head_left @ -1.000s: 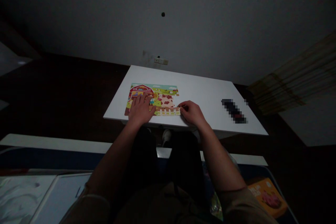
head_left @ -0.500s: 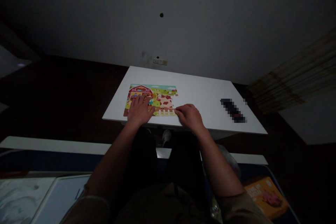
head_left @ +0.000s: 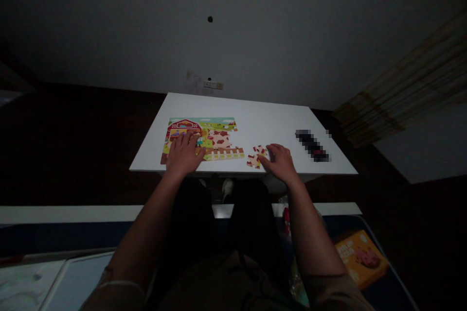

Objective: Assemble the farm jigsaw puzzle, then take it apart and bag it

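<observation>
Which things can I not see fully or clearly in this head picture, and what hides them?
All in the head view:
- Puzzle: part of its picture lies under the left hand.
- Loose pieces: the right hand partly covers them.
- Dark object: blurred into blocks; I cannot tell what it is.
- Orange box: right sleeve covers part.

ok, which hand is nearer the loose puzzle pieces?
Right. The right hand is at the right side of the loose pieces; the left hand rests on the puzzle, farther off leftward.
</observation>
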`<state>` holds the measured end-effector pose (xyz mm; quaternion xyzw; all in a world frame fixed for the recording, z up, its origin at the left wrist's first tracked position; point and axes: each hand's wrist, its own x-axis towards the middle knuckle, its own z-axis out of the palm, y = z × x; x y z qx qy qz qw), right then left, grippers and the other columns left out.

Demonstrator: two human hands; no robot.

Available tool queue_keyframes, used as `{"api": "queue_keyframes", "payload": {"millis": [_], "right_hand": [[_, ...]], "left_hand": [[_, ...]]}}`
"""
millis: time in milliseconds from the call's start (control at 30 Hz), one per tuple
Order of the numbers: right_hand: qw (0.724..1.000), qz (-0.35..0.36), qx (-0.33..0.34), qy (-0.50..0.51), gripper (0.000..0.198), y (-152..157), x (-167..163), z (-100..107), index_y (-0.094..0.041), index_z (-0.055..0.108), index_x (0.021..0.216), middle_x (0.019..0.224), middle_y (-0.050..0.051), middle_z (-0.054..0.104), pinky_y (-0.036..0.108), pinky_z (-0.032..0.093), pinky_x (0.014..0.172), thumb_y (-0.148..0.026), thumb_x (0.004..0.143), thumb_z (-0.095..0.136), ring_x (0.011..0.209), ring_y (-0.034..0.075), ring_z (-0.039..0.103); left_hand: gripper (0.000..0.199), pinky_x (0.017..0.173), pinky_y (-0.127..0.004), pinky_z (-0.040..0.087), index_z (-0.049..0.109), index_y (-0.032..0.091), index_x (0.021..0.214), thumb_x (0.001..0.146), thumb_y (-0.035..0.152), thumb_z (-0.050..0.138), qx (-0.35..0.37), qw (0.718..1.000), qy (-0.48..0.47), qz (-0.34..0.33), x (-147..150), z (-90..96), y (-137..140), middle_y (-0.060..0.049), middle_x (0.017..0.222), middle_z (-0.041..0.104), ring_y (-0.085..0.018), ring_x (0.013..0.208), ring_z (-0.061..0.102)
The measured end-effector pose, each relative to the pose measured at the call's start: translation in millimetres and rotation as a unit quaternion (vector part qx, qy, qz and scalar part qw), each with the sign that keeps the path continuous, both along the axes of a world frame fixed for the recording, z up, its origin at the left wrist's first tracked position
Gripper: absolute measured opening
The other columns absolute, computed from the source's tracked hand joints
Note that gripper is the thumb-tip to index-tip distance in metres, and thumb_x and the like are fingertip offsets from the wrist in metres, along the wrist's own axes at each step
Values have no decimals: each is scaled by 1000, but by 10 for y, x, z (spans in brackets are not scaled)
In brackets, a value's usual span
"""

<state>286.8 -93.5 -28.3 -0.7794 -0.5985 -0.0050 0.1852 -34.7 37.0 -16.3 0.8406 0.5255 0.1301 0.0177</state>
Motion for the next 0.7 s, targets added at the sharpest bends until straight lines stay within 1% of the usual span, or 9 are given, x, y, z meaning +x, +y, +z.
{"api": "queue_keyframes", "payload": {"millis": [67, 167, 233, 333, 400, 467, 600, 700], "right_hand": [[1000, -17, -15, -5, 56, 38, -34, 8, -24, 56, 127, 132, 12, 50, 50, 38, 99, -58, 82, 53, 120, 34, 44], [999, -9, -35, -3, 54, 91, -27, 40, -28, 55, 129, 134, 11, 48, 52, 40, 96, -57, 83, 51, 120, 35, 43], [999, 5, -52, 0, 48, 110, 17, 66, -30, 57, 127, 134, 10, 49, 51, 40, 95, -54, 86, 47, 120, 34, 43], [996, 38, -83, 3, 44, 111, 101, 109, -32, 54, 130, 135, 7, 48, 49, 40, 96, -43, 89, 44, 120, 32, 43], [993, 62, -95, -4, 50, 102, 143, 140, -31, 48, 136, 137, 7, 46, 48, 40, 97, -37, 86, 49, 121, 32, 42], [992, 79, -101, -13, 57, 100, 168, 171, -31, 46, 138, 138, 8, 44, 49, 39, 97, -36, 82, 54, 122, 33, 41], [989, 98, -109, -2, 49, 161, 207, 201, -31, 55, 127, 131, 9, 48, 50, 39, 97, -37, 79, 59, 118, 32, 43], [989, 103, -108, 18, 41, 240, 239, 184, -28, 61, 116, 122, 11, 52, 49, 41, 96, -35, 75, 64, 115, 31, 45]], "left_hand": [[53, 113, -51, 20, 35, 27, 142, 92, 46, 35, 5, 1000, 3, -2, 5, -4, 0, -5, 151, 32, -32, 139, 26], [53, 113, -51, 22, 36, 27, 141, 92, 46, 35, 14, 1000, 4, -7, 3, 1, 0, -6, 150, 34, -32, 138, 29], [52, 112, -51, 23, 37, 27, 141, 92, 46, 35, 18, 1000, 4, -13, 0, 5, 0, -6, 149, 36, -32, 137, 30], [52, 113, -50, 23, 37, 26, 141, 92, 46, 35, 17, 1000, 4, -15, -1, 9, 0, -6, 148, 37, -32, 136, 31], [53, 113, -51, 22, 36, 26, 141, 92, 46, 35, 11, 1000, 5, -10, 4, 9, -1, -6, 149, 35, -32, 137, 30], [53, 113, -51, 21, 35, 27, 141, 92, 45, 36, 4, 1000, 6, -2, 11, 12, -5, -6, 151, 33, -32, 138, 28], [53, 113, -51, 20, 34, 28, 142, 92, 45, 36, -1, 1000, 7, 1, 17, 39, -15, -5, 151, 33, -32, 138, 27], [53, 113, -50, 21, 36, 27, 141, 92, 46, 36, -2, 1000, 3, -9, 11, 72, -25, -6, 149, 36, -32, 137, 28]]}}
